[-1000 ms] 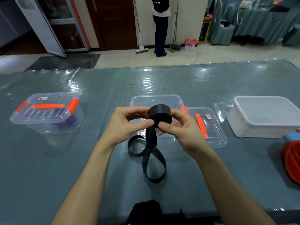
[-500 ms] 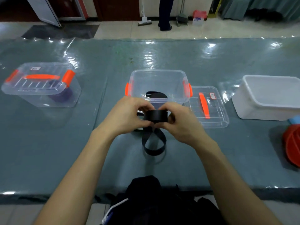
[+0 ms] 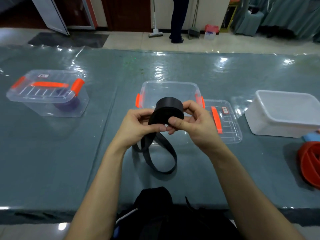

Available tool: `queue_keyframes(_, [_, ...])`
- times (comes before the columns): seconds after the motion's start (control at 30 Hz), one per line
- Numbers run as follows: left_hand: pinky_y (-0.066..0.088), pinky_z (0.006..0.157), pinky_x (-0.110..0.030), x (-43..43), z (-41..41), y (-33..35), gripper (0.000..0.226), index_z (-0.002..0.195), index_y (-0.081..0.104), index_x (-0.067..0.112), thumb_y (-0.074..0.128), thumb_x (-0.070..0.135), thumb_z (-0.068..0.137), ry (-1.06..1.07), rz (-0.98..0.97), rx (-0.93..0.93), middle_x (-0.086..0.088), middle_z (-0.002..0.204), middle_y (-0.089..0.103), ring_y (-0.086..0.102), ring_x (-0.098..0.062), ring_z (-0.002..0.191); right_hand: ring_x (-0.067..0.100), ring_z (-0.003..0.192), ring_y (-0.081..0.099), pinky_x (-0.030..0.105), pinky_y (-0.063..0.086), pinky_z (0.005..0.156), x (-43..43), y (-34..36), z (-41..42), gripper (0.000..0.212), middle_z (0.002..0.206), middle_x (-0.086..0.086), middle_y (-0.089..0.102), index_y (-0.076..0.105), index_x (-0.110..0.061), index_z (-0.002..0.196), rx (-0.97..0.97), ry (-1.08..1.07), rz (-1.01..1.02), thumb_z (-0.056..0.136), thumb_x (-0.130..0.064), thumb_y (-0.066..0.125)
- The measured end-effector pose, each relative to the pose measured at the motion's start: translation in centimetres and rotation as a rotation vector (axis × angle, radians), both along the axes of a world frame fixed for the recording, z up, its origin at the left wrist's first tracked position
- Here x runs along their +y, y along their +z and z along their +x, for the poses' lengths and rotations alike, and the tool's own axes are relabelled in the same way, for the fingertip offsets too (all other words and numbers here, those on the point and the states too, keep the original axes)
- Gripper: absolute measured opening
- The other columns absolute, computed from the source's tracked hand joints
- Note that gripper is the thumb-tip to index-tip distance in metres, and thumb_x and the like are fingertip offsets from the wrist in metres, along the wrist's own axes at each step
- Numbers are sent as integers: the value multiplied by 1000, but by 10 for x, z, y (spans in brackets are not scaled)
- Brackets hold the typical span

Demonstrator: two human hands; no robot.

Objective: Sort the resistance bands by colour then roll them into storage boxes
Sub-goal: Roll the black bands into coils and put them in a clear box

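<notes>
Two hands on one black resistance band [image 3: 170,108], raised, with the open clear box [image 3: 166,90] just beyond the fingertips. Left hand [image 3: 138,126] pinching the strap just under the coil; right hand [image 3: 195,123] curled round the coil, thumb flat on its near face. Loose loop hanging below both wrists onto the table [image 3: 52,161]. Probably light, soft and springy, grippy rather than slick, prone to unwinding: grip across the coil's edges, keep a thumb on the outer wrap.

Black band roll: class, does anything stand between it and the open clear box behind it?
Nothing visible does. The left hand and right hand hold the black band roll in front of the open clear box, whose lid lies beside it.
</notes>
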State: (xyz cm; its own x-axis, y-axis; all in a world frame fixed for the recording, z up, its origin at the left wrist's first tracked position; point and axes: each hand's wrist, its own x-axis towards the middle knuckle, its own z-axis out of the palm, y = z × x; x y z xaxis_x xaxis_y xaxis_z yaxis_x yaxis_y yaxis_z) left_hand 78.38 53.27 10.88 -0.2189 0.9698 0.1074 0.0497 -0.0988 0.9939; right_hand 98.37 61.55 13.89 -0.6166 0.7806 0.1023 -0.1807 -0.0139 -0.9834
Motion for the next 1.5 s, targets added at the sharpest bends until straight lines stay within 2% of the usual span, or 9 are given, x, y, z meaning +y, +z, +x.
queue_keyframes(0.2, [51,105,-52,-6,-13,0,49,118,78,11,86,48,86,-60,24,-27,-20,112,76,70,-27,110,35,68,75,34,61,64,-5,-4,-9,31,105,19,73,59,5,111,12,-21,-34,87,-2,78])
queue_keyframes(0.33, [50,111,-34,-5,-4,5,50,148,57,11,68,25,102,-50,67,-99,-9,135,73,67,-21,129,34,66,74,34,60,63,-2,-5,-10,37,104,23,71,58,9,112,23,-52,-23,86,-5,80])
queue_keyframes(0.7, [60,93,-27,1,-7,15,39,116,78,12,83,11,77,-54,22,-77,-4,107,83,79,-17,105,34,71,75,36,62,69,-7,-1,-9,38,109,25,71,60,3,111,41,-23,-49,83,-9,81])
queue_keyframes(0.8, [61,92,-28,1,-7,13,40,115,79,10,86,11,76,-30,37,-29,-8,106,84,80,-20,102,30,70,75,36,61,66,-2,3,-3,36,104,22,75,63,-5,111,-163,-23,77,85,-11,87])
queue_keyframes(0.93, [60,89,-22,-2,-19,29,39,113,85,22,96,16,76,-73,-26,358,6,97,84,80,-7,93,19,68,74,23,52,62,7,18,11,61,114,-21,72,69,-33,127,-641,-32,430,73,-41,98])
queue_keyframes(1.0, [63,84,-29,2,-24,39,32,107,86,34,95,41,77,-102,-36,742,12,86,82,79,-6,86,15,66,72,26,54,65,4,21,7,52,88,-35,70,71,-31,122,-715,28,511,77,-42,95])
queue_keyframes(1.1, [61,73,-41,7,-27,53,39,101,83,40,77,67,73,-126,-35,1082,10,77,79,76,-11,77,13,68,69,38,57,76,-1,15,-1,32,72,-18,68,71,-24,108,-704,-11,658,86,-38,89])
queue_keyframes(1.3, [59,72,-40,14,-31,67,40,103,83,47,74,66,70,-120,-18,1250,11,80,80,76,-16,79,10,79,59,35,51,79,-1,4,-7,39,105,-11,63,66,-23,124,-724,8,806,91,-35,82])
queue_keyframes(1.5, [57,80,-25,16,-25,69,38,110,83,45,89,57,74,-75,37,1134,18,90,82,75,-2,87,15,83,61,32,53,77,4,-3,3,29,98,-7,67,68,-16,119,-613,-141,907,94,-24,78])
